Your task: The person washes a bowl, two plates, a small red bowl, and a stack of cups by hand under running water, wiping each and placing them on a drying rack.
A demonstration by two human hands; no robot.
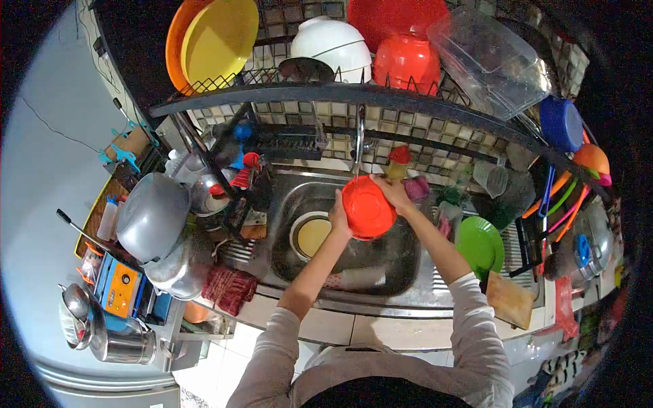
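A round red plastic bowl (pixel 369 209) is held over the sink (pixel 406 262), just below the faucet (pixel 360 139). My left hand (pixel 339 216) grips its left edge, and my right hand (pixel 392 193) holds it at the upper right. Some of the fingers are hidden behind the bowl. Lower in the basin, a round metal pan (pixel 297 236) has a pale yellow inside. A whitish and red item (pixel 357 277) lies on the sink floor, too indistinct to name.
Overhead, a black dish rack (pixel 299 94) carries bowls and a clear plastic container (pixel 486 61). On the right are a green plate (pixel 479 245) and a wooden cutting board (pixel 510 300). To the left stand large metal pots (pixel 153 216) and a dark red cloth (pixel 229 288).
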